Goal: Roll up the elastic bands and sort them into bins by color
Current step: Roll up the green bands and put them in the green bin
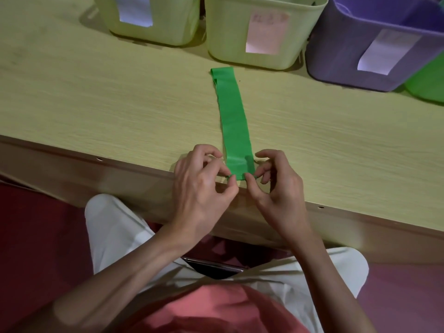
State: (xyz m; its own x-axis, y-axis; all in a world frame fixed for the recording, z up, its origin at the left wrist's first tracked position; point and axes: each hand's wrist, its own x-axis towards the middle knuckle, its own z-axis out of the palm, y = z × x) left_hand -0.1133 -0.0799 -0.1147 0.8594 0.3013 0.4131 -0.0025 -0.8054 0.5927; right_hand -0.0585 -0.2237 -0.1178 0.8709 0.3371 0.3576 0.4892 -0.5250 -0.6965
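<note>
My left hand (201, 174) and right hand (271, 179) pinch the green band's (234, 121) near end at the table (96, 104) edge. Uneven thumbs could skew the roll.
</note>
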